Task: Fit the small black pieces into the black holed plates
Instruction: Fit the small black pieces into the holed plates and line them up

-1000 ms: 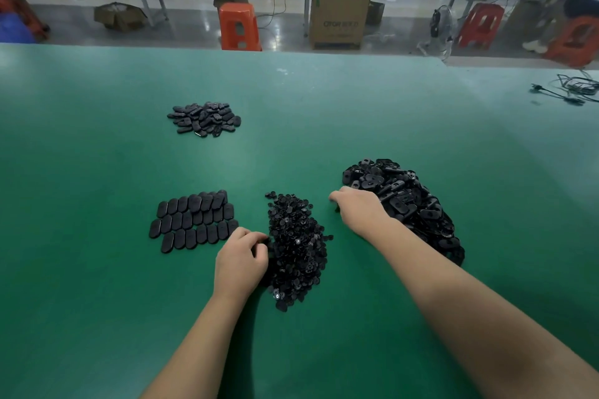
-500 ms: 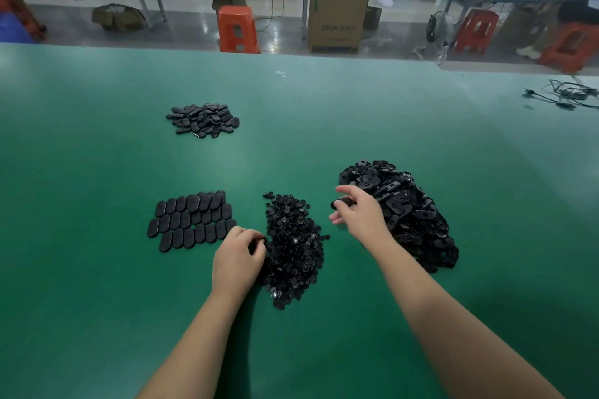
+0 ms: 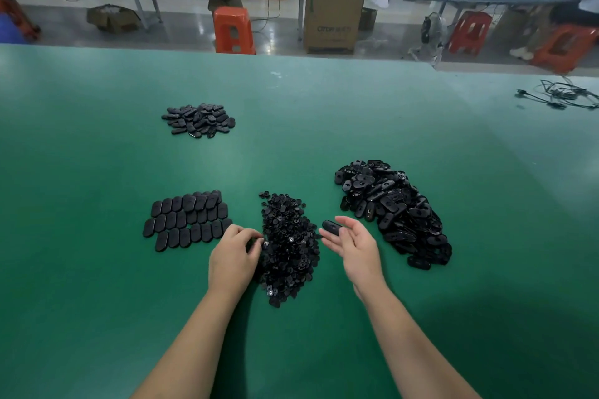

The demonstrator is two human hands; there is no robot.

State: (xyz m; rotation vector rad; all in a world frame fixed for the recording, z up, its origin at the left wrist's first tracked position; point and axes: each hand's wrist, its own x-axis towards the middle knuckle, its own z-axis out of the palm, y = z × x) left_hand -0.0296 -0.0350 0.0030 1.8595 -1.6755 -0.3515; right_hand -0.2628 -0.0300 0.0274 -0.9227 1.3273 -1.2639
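Observation:
A pile of small black pieces (image 3: 288, 246) lies in the middle of the green table (image 3: 97, 301). My left hand (image 3: 231, 257) sits at the pile's left edge, fingers curled, the tips pinching at small pieces. A big heap of black holed plates (image 3: 392, 207) lies to the right. My right hand (image 3: 355, 244) hovers between the pile and the heap, palm turned inward, pinching one black holed plate (image 3: 331, 226) between thumb and fingertips. Rows of flat oval plates (image 3: 186, 219) lie side by side to the left.
A smaller heap of black plates (image 3: 198, 120) lies farther back on the left. Black cables (image 3: 564, 96) trail over the table's far right. Beyond the far edge stand orange stools (image 3: 234, 30), a cardboard box (image 3: 334, 21) and long workbenches.
My right hand has lifted off the heap of holed plates with one plate and come left and nearer, toward the pile of small pieces. My left hand stays at the pile's left edge.

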